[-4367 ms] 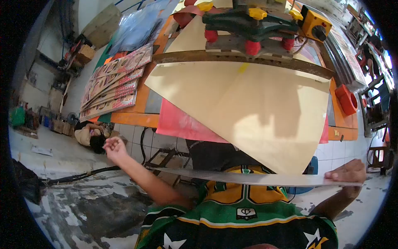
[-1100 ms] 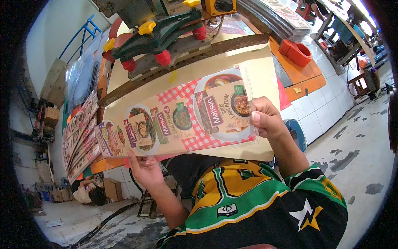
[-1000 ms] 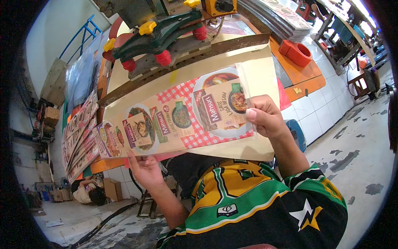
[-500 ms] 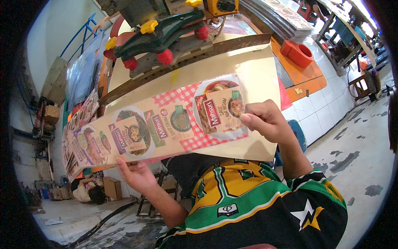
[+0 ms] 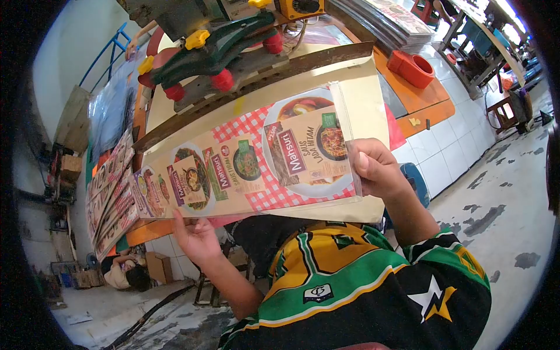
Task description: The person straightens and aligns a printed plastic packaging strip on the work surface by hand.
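A long printed sheet with food pictures and "Mahsuri" labels (image 5: pixel 245 160) seems to be in a clear plastic cover, whose loose edge shows at the right. My right hand (image 5: pixel 379 166) pinches the sheet's right end between thumb and fingers. Along the lower edge, my left hand (image 5: pixel 198 238) grips it with the thumb in front; some fingers are hidden. The sheet is held tilted over a cream board (image 5: pixel 364 105) on the worktable. Just beyond stands a machine with a dark green arm (image 5: pixel 224 58), yellow knobs and red feet above a metal bar (image 5: pixel 326 61).
Several similar printed sheets (image 5: pixel 111 201) lie fanned at the left, near clear plastic sheets (image 5: pixel 108 125). A red tape dispenser-like holder (image 5: pixel 411 69) rests on the orange tabletop (image 5: pixel 429 108). More stacked prints (image 5: pixel 385 26) sit behind. A co-worker's hand (image 5: pixel 133 46) shows top left; another person (image 5: pixel 125 271) is lower left.
The sheet's left end has moved right, away from the fanned sheets, which now show more fully. Both hands still hold it, and its right end is slightly raised and turned more toward me.
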A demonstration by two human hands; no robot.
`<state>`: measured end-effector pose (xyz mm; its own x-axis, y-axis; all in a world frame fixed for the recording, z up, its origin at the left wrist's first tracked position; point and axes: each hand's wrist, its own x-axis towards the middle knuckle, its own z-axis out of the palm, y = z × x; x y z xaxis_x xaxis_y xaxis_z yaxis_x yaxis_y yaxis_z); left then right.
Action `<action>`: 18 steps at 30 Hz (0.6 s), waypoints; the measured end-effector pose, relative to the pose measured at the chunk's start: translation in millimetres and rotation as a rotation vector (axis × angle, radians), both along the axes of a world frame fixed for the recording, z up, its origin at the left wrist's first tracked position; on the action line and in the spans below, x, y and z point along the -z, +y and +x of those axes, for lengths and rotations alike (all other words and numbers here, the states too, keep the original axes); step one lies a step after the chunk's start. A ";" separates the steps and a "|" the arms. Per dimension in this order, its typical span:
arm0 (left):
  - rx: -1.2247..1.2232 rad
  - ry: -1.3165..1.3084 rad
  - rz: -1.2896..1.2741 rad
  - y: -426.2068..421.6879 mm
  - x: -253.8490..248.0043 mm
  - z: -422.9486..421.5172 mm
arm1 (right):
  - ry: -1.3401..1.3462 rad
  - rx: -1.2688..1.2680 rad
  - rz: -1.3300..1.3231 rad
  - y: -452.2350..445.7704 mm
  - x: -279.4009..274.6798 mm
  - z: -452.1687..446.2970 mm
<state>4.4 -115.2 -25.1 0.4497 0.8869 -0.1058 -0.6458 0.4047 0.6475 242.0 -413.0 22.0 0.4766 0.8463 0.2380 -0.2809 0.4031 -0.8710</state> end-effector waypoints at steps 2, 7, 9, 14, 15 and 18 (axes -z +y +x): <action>-0.012 0.002 -0.006 0.3 3.1 -0.6 | -0.083 0.021 0.002 2.2 7.7 1.9; -0.030 -0.014 -0.007 -6.6 -2.8 2.7 | -0.179 0.035 0.003 6.7 -3.8 -1.2; 0.022 -0.051 0.034 1.0 4.6 -4.6 | -0.230 0.116 -0.029 5.6 -5.1 3.3; -0.081 0.070 0.113 -12.8 0.4 -0.3 | -0.210 0.489 -0.158 0.3 -7.2 17.2; -0.028 0.128 0.183 -15.3 4.0 -3.6 | -0.234 0.480 -0.207 -3.3 -9.6 20.8; -0.153 0.256 0.129 -46.5 -31.1 21.2 | -0.192 0.511 -0.281 -12.4 -12.8 27.0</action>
